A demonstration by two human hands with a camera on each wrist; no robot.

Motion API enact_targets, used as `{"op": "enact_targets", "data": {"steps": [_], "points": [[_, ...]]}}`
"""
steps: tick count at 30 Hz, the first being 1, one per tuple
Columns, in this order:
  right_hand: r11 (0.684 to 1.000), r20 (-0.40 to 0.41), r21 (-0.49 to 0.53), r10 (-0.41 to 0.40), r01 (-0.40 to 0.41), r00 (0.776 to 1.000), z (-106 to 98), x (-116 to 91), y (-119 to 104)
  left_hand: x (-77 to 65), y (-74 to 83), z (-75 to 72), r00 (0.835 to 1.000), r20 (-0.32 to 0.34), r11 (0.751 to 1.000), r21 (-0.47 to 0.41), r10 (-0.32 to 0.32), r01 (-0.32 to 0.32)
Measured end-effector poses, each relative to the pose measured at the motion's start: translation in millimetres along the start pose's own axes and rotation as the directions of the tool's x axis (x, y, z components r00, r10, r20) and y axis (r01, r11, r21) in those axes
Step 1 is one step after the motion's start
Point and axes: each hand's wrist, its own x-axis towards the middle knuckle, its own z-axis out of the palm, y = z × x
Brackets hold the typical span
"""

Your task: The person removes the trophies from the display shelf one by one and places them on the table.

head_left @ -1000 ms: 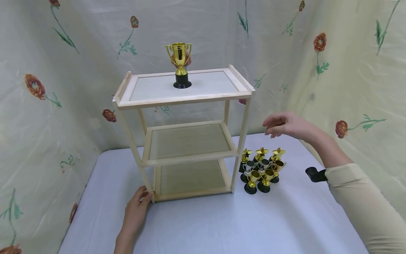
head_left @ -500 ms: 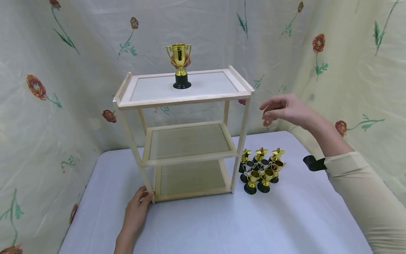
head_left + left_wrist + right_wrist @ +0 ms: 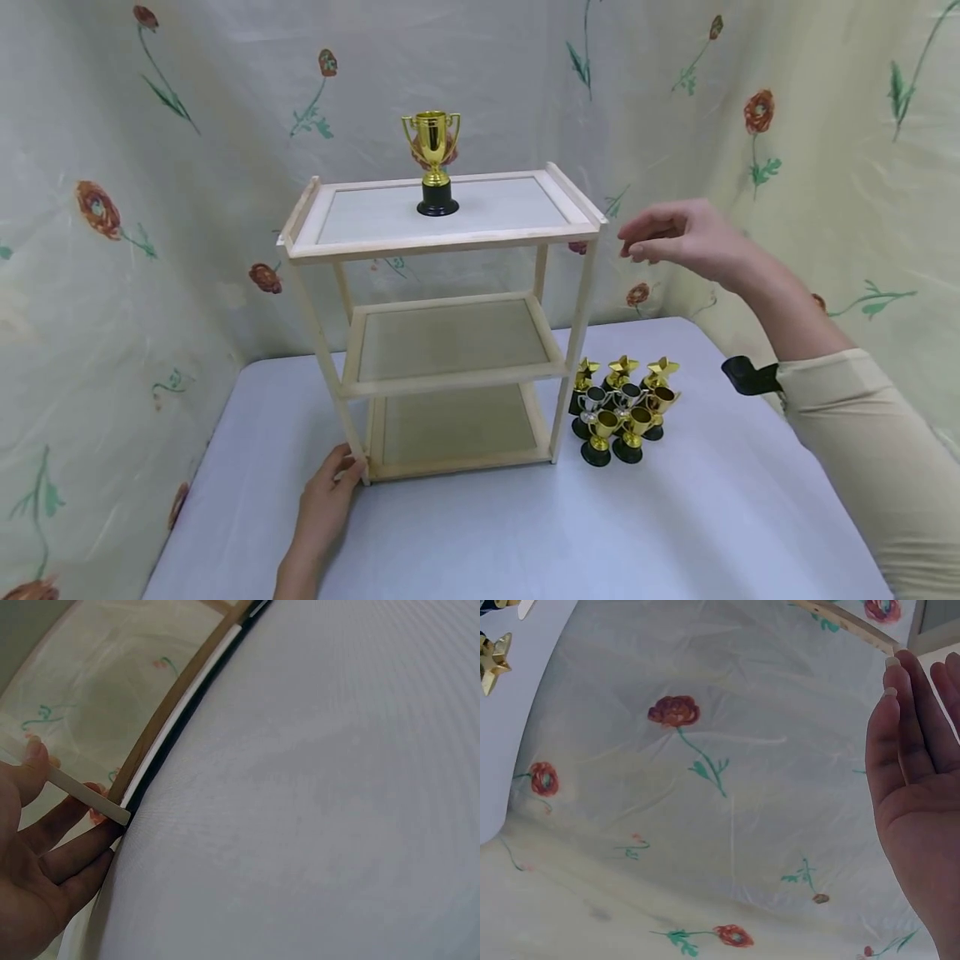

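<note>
A three-tier wooden shelf (image 3: 457,385) with pale framed boards stands on the table. One gold trophy cup (image 3: 432,146) on a black base is upright on its top board. At the shelf's front left foot, my left hand (image 3: 324,504) holds the thin wooden leg (image 3: 90,796) between thumb and fingers. My right hand (image 3: 693,237) hovers in the air right of the top board, fingers loosely bent and holding nothing. Below it, several small trophies (image 3: 632,423) are grouped beside the shelf's right legs: gold stars at the back, silver and gold cups in front.
The table (image 3: 465,542) has a white cover. Behind it and on both sides hangs a pale curtain (image 3: 495,83) with printed red flowers. A black strap end (image 3: 750,377) sticks out from the right sleeve (image 3: 847,433).
My right hand has risen from above the trophies to about the height of the top board. The left hand keeps its hold on the leg; the head view has shifted slightly.
</note>
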Motion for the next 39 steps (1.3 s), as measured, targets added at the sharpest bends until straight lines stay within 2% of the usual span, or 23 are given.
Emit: {"op": "enact_targets", "data": {"steps": [7, 13, 16, 21, 25, 39], "points": [[0.997, -0.055, -0.037, -0.066, 0.064, 0.996, -5, 10, -19, -0.5, -0.2, 1.0, 1.000, -0.011, 1.000, -0.007, -0.002, 0.002], [0.992, -0.174, -0.040, -0.125, 0.119, 0.977, -7, 15, -36, 0.1, -0.7, 2.6, 1.000, -0.012, 1.000, -0.019, 0.004, -0.004], [0.991, -0.196, -0.062, -0.133, 0.123, 0.972, -9, 16, -44, 0.5, -1.1, 3.9, 1.000, -0.011, 1.000, -0.014, 0.007, -0.007], [0.986, -0.180, -0.120, -0.140, 0.120, 0.974, -7, 24, -59, 0.5, -0.6, 4.0, 1.000, -0.010, 1.000, -0.011, -0.007, 0.006], [0.984, -0.151, -0.120, -0.152, 0.135, 0.977, -3, 32, -69, 0.0, 0.6, 2.7, 0.999, -0.024, 1.000, -0.016, -0.021, 0.020], [0.963, -0.113, -0.219, -0.185, 0.157, 0.976, 2, 51, -98, 1.6, -4.0, 2.4, 0.999, -0.042, 1.000, -0.019, 0.011, -0.012]]}}
